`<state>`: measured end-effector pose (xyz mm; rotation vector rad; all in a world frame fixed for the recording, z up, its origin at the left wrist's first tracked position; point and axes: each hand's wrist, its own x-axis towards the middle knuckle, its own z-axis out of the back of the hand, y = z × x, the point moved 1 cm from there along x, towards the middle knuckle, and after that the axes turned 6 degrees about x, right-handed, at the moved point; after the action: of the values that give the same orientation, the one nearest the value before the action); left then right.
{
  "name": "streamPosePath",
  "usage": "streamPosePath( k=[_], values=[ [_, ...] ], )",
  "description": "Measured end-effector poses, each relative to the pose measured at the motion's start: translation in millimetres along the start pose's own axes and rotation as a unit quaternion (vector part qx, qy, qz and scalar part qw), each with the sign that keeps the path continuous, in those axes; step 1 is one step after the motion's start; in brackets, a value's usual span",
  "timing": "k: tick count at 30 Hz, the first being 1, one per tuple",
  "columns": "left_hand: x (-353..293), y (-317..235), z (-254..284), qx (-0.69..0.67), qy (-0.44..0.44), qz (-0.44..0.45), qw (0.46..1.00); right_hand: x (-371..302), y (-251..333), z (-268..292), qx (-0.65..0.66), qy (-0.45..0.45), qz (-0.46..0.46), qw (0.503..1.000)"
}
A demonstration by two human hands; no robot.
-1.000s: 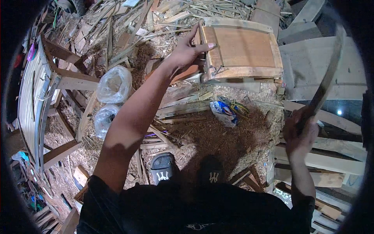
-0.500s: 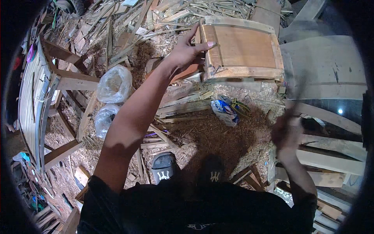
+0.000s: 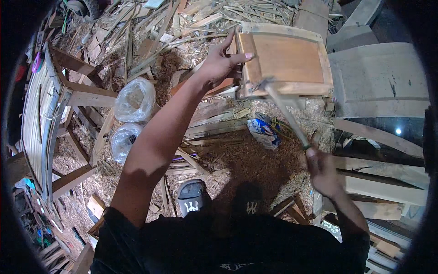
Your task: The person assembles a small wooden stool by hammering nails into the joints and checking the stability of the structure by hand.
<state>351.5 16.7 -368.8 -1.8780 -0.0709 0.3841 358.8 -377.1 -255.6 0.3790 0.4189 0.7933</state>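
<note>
A framed wooden panel [image 3: 289, 59] is in front of me at the upper centre. My left hand [image 3: 220, 66] grips its left end, with the thumb over the top face and the fingers round the outer side. My right hand [image 3: 323, 171] is closed round the lower end of a hammer [image 3: 290, 119]. The hammer's pale handle slants up to the left. Its head is blurred by motion and lies at the panel's near left corner; whether it touches the wood I cannot tell.
Wood strips [image 3: 214, 125] and shavings cover the floor. A blue and white plastic bag [image 3: 264, 131] lies below the panel. Clear plastic bundles [image 3: 134, 99] and a wooden frame [image 3: 86, 98] are at left. A curved board [image 3: 381, 80] and stacked planks [image 3: 383, 187] stand at right.
My right hand has swung the hammer down and left, from right of the panel to its near left corner. My left hand keeps its hold; the panel has shifted slightly.
</note>
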Motion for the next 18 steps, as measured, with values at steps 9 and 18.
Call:
streamPosePath(
  k=[9,18],
  values=[
    [-5.6,-0.3,3.5,0.026,-0.022,0.001,0.999,15.6,44.0,20.0,0.360,-0.056,-0.114,0.924],
    [9.4,6.8,2.2,-0.047,-0.014,-0.021,0.999,-0.3,17.6,-13.9,0.290,-0.043,-0.191,0.937]
  ],
)
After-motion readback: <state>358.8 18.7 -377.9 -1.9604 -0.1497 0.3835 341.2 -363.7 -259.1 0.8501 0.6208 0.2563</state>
